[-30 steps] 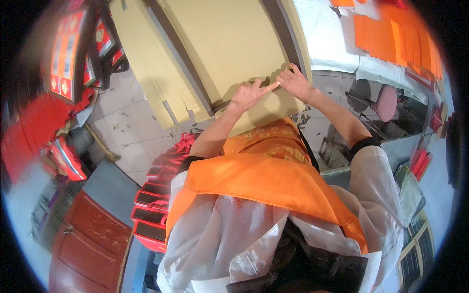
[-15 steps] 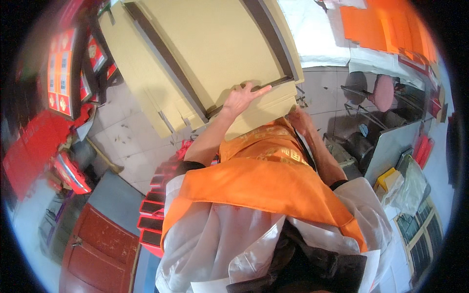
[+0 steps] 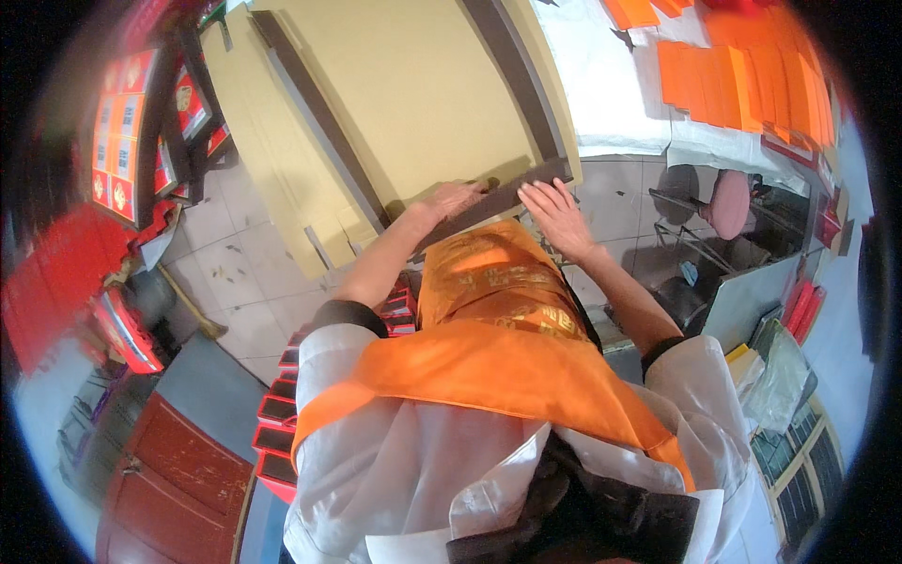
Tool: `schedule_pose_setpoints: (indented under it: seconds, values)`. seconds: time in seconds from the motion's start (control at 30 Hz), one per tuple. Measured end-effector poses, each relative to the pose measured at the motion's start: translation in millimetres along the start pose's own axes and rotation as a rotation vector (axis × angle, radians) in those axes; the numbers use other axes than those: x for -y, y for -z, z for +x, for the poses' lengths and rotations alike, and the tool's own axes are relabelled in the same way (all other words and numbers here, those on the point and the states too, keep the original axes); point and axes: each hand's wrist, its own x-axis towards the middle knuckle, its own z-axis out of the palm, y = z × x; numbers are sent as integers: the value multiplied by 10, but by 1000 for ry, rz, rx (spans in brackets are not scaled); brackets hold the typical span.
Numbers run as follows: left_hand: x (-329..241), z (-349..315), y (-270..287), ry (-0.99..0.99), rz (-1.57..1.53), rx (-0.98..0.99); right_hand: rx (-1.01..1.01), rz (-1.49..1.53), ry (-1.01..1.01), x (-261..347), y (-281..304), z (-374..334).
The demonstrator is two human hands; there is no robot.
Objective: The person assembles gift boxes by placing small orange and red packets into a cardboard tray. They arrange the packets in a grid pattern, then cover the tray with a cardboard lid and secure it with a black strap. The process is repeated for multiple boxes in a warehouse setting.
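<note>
A large tan cardboard panel (image 3: pixel 404 85) with dark brown folded-up sides lies in front of me. Along its near edge stands a dark brown flap (image 3: pixel 503 195), raised at a slant. My left hand (image 3: pixel 453 201) grips the left part of this flap, its fingers bent over the top and partly hidden. On the flap's right end rests my right hand (image 3: pixel 561 218), fingers stretched out and pressing on the dark surface near the corner. The near edge of the panel is close against my orange apron (image 3: pixel 498 273).
Stacked red-and-orange boxes (image 3: pixel 122 141) stand at the left. Red boxes with dark insides (image 3: pixel 277 439) are lined up by my left side. Orange sheets (image 3: pixel 723 85) lie on a white cover (image 3: pixel 601 103) at the far right. A pink-topped stool (image 3: pixel 730 202) stands beneath.
The near flap has tilted up, showing its dark face. My right hand has come up from below the panel's near corner onto the flap. My left hand has moved slightly down and left.
</note>
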Motion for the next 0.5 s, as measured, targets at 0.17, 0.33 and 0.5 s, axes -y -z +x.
schedule_pose_setpoints:
  seconds: [0.17, 0.33, 0.5]
  values:
    - [48, -120, 119, 51, -719, -245, 11, 6, -10, -76, -32, 238]
    - [-132, -554, 50, 246, -605, -969, 20, -44, 16, -190, -167, 369]
    - [-564, -792, -910, 268, 396, -1103, 33, -38, 36, -232, -127, 448]
